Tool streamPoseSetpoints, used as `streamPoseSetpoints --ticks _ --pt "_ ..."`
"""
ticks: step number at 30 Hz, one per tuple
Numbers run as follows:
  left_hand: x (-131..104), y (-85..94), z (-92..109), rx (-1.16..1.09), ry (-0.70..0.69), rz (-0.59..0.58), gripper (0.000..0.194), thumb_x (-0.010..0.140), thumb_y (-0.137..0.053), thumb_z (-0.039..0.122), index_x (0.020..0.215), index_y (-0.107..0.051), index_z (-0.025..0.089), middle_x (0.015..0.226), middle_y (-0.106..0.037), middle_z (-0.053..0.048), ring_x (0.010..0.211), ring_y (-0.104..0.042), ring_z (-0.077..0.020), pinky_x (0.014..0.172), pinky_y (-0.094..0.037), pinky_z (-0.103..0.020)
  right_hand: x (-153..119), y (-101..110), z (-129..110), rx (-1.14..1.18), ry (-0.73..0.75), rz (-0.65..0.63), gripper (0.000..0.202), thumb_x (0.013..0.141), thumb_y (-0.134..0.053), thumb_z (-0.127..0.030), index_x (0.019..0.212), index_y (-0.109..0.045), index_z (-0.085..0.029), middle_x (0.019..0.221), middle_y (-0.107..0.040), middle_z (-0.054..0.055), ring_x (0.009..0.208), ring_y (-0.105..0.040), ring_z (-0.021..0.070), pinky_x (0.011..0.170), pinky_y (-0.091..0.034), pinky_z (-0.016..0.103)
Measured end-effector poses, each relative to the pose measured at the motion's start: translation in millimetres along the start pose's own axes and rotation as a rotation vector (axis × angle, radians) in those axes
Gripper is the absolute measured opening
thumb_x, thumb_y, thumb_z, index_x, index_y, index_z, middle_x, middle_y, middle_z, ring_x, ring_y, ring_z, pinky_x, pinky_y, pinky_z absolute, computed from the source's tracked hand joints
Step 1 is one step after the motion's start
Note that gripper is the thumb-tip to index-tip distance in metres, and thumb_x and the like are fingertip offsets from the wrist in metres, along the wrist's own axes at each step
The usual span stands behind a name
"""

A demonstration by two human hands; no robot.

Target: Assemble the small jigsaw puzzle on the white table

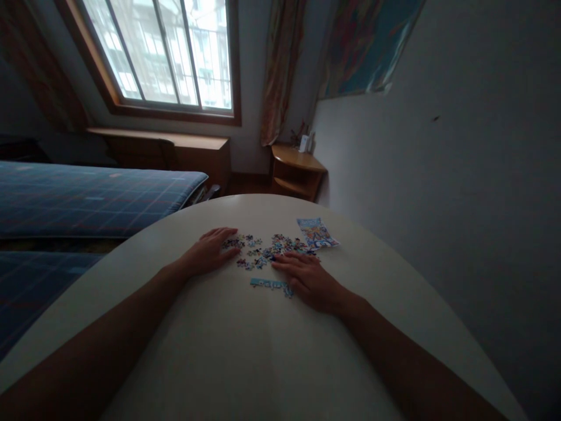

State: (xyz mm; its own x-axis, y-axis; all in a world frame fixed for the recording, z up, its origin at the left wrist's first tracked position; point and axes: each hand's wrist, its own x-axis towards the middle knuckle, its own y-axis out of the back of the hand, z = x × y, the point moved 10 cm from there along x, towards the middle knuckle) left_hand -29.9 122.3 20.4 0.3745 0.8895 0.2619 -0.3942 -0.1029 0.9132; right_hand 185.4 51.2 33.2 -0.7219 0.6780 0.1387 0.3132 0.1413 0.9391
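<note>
Loose jigsaw puzzle pieces (265, 254) lie scattered over the middle of a white round table. My left hand (215, 248) rests at the left side of the pile with its fingers stretched out, touching some pieces. On the right side, my right hand (304, 275) lies palm down over other pieces, fingers extended; what is under the palm is hidden. A joined strip of light blue puzzle pieces (268, 283) sits just in front of the pile, its right end close to my right hand. Behind the right hand is a colourful printed picture sheet (316, 233).
The white table (245, 356) curves away on both sides. A bed with a blue plaid mattress (87, 196) stands at left. Beyond are a desk (193, 140) under the window and a wooden corner shelf (298, 158). A wall (438, 175) runs along the right.
</note>
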Motion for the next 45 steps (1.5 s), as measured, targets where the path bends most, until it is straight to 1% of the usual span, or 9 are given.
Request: streamPoseSetpoints --ticks 5,8,11,16,26,31,39,42,45 --pt "-0.8 0.4 3.3 0.013 -0.018 -0.003 0.065 0.093 -0.042 0.06 0.139 -0.049 0.014 0.142 -0.055 -0.014 0.132 -0.049 -0.0306 0.114 -0.036 -0.047 -2.0 -7.4 -1.1 -0.043 -0.004 -0.114 0.053 0.1 -0.036 -0.033 0.152 -0.035 -0.03 0.161 -0.032 0.0 0.148 -0.027 0.0297 0.116 -0.025 0.056" --pt "-1.1 1.6 5.9 0.007 -0.027 0.002 0.066 0.093 -0.041 0.06 0.139 -0.049 0.014 0.143 -0.055 -0.014 0.132 -0.049 -0.0307 0.114 -0.035 -0.047 -2.5 -6.8 -8.1 -0.057 0.045 -0.118 0.053 0.099 -0.038 -0.034 0.151 -0.038 -0.03 0.161 -0.032 0.0 0.147 -0.027 0.0295 0.116 -0.026 0.055" --pt "-1.0 1.5 5.3 -0.003 -0.014 -0.004 0.066 0.092 -0.042 0.061 0.139 -0.05 0.016 0.143 -0.055 -0.013 0.132 -0.049 -0.0313 0.113 -0.036 -0.048 -0.5 2.9 -9.5 -0.079 0.011 -0.004 0.049 0.097 -0.039 -0.028 0.146 -0.046 -0.027 0.155 -0.043 0.002 0.143 -0.036 0.0252 0.116 -0.029 0.05" --pt "-1.2 0.8 3.7 -0.005 -0.004 -0.02 0.066 0.093 -0.041 0.062 0.14 -0.049 0.016 0.143 -0.054 -0.013 0.133 -0.048 -0.0315 0.114 -0.035 -0.048 -3.4 19.7 12.7 -0.161 -0.281 0.237 0.045 0.097 -0.04 -0.025 0.14 -0.053 -0.017 0.147 -0.051 0.012 0.138 -0.042 0.0251 0.117 -0.031 0.048" --pt "-1.9 1.6 4.2 -0.003 -0.021 -0.001 0.064 0.094 -0.043 0.06 0.14 -0.049 0.017 0.143 -0.054 -0.014 0.133 -0.048 -0.031 0.114 -0.035 -0.048 -1.3 -2.4 -8.2 0.043 0.012 -0.023 0.057 0.098 -0.045 -0.034 0.152 -0.036 -0.02 0.162 -0.028 0.01 0.151 -0.022 0.0255 0.121 -0.024 0.052" --pt "-1.3 0.2 2.3 0.003 -0.005 -0.009 0.065 0.094 -0.042 0.061 0.14 -0.049 0.016 0.143 -0.054 -0.014 0.133 -0.048 -0.0303 0.114 -0.035 -0.047 -1.1 -5.5 -12.0 0.047 0.025 -0.071 0.059 0.098 -0.045 -0.032 0.153 -0.032 -0.019 0.163 -0.026 0.009 0.152 -0.019 0.0236 0.122 -0.019 0.051" --pt "-2.6 1.5 5.7 0.0 -0.017 -0.011 0.064 0.094 -0.043 0.059 0.14 -0.049 0.015 0.144 -0.053 -0.014 0.134 -0.047 -0.0307 0.114 -0.034 -0.048 1.4 2.4 2.8 -0.004 -0.148 0.093 0.05 0.097 -0.043 -0.03 0.146 -0.044 -0.018 0.154 -0.044 0.011 0.145 -0.035 0.026 0.12 -0.024 0.052" --pt "-1.9 6.7 12.2 0.001 -0.038 0.02 0.059 0.094 -0.044 0.056 0.137 -0.051 0.017 0.142 -0.055 -0.013 0.131 -0.049 -0.0303 0.113 -0.036 -0.048 0.3 15.4 12.1 -0.009 -0.169 0.231 0.048 0.093 -0.044 -0.021 0.139 -0.049 -0.014 0.14 -0.057 0.014 0.133 -0.048 0.0253 0.115 -0.034 0.047" --pt "-2.0 19.4 33.0 0.0 -0.122 0.11 0.044 0.095 -0.047 0.047 0.128 -0.058 0.021 0.133 -0.062 -0.011 0.124 -0.055 -0.0282 0.111 -0.038 -0.047 -10.0 33.5 36.9 -0.03 -0.327 0.392 0.041 0.085 -0.046 -0.012 0.124 -0.06 -0.014 0.12 -0.066 0.013 0.114 -0.058 0.0261 0.104 -0.044 0.045"
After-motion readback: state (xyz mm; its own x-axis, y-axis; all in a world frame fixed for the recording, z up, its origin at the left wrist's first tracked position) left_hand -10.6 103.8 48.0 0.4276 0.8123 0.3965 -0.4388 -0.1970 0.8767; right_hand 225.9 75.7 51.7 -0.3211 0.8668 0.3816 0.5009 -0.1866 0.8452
